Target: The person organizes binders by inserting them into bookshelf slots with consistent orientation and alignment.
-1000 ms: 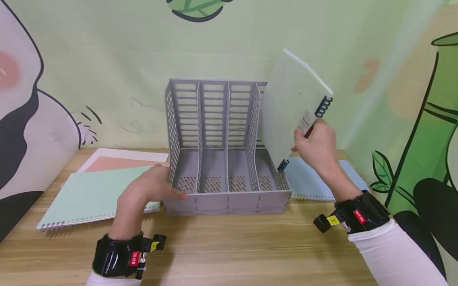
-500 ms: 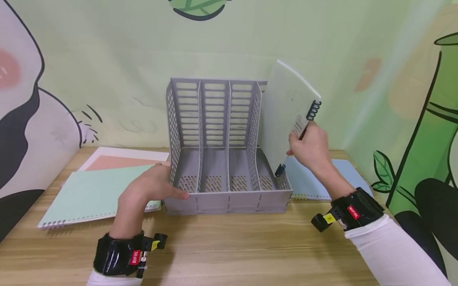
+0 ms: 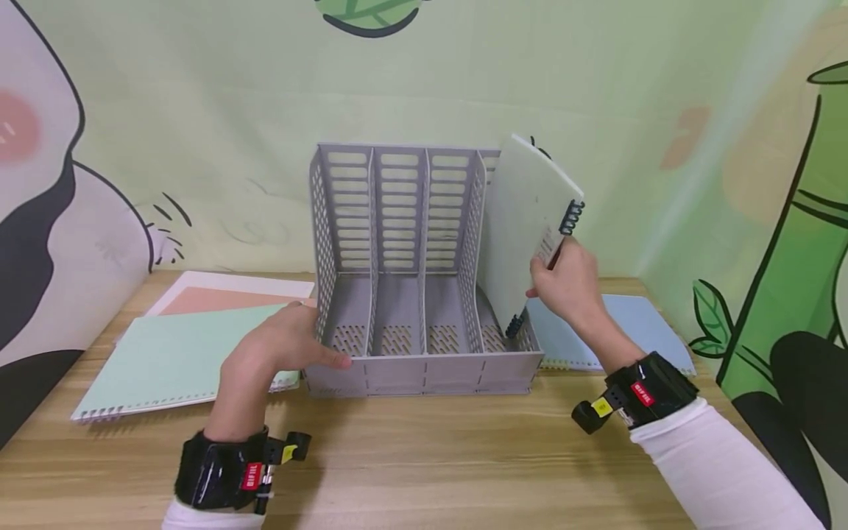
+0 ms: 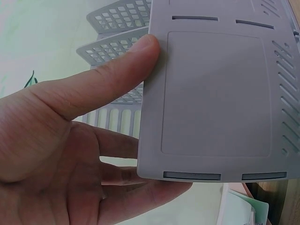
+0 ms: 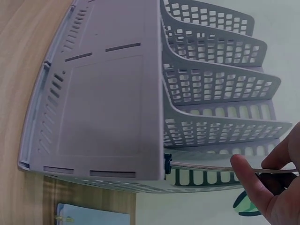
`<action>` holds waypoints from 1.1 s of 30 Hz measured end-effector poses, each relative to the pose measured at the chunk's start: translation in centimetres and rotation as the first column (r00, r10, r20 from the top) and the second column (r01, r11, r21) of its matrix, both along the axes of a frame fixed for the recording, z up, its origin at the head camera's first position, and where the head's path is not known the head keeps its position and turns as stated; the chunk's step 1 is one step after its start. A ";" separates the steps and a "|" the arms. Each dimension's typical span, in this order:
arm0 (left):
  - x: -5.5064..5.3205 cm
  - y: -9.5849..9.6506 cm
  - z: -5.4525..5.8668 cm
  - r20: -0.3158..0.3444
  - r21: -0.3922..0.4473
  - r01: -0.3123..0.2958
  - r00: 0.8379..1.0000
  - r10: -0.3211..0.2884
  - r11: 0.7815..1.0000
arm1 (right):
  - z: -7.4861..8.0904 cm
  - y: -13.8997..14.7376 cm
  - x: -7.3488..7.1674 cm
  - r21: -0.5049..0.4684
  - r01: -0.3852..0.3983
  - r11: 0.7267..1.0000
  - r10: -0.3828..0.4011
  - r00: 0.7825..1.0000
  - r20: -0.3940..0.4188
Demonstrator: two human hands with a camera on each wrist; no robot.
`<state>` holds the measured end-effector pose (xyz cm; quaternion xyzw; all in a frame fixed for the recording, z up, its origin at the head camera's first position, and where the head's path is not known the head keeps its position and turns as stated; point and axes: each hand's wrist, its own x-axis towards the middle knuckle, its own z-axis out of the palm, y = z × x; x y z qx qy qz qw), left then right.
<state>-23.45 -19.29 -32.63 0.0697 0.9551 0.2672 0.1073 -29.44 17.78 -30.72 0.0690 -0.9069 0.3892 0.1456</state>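
A grey file organizer (image 3: 424,376) with several upright compartments stands on the table. My left hand (image 3: 281,343) holds its front left corner, thumb on the front panel (image 4: 215,93) and fingers round the side. My right hand (image 3: 568,281) pinches a pale loose-ring notebook (image 3: 517,228) by its spine edge, between the dark binding rings. The notebook stands on edge, slightly tilted, with its lower part inside the rightmost compartment. In the right wrist view the notebook's thin edge (image 5: 201,166) runs between the last divider and the outer wall; its bottom is hidden behind the front panel.
On the left lie a mint-green spiral notebook (image 3: 165,357) and, partly under it, a pink and white one (image 3: 218,298). A blue notebook (image 3: 619,324) lies right of the organizer. Behind the wooden table (image 3: 424,456) hangs a printed cloth (image 3: 232,110).
The right hand has moved down and left, lowering the notebook deeper into the rightmost compartment. The left hand stays on the organizer's corner.
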 end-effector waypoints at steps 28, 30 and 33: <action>-0.2 0.1 0.1 0.008 0.002 -0.001 1.000 0.001 1.000 | -1.8 0.3 -0.4 0.034 -0.069 0.997 0.065 0.992 0.111; -0.2 0.1 0.0 0.006 0.002 0.001 1.000 -0.002 1.000 | -1.9 0.4 -0.4 0.043 -0.085 0.995 0.079 0.990 0.117; -0.2 0.0 -0.1 0.005 0.003 0.005 1.000 -0.005 1.000 | -1.9 0.6 -0.2 0.061 -0.107 0.992 0.099 0.988 0.121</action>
